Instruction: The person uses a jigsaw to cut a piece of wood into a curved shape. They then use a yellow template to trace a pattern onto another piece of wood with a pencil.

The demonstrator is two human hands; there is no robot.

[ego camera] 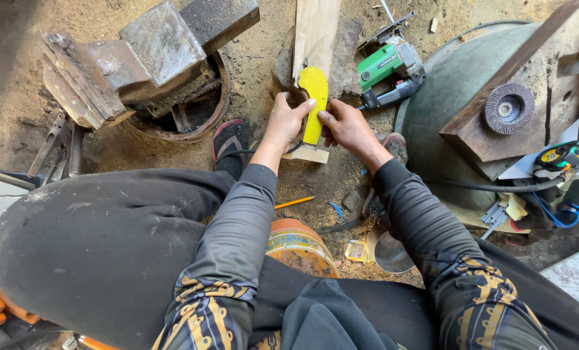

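Note:
A flat yellow template (314,100), rounded at its top and narrow below, lies on a pale wooden plank (315,32) that runs away from me over the sawdust-covered ground. My left hand (285,120) presses the template's left edge with its fingertips. From the other side, my right hand (346,126) pinches the template's right edge. Both forearms wear dark patterned sleeves.
A heavy grey metal vise (140,55) stands at upper left over a rusty ring. A green power jigsaw (388,61) lies right of the plank. At right are a flap sanding disc (509,107), a tape measure (559,156) and cables. A pencil (294,203) lies near my knees.

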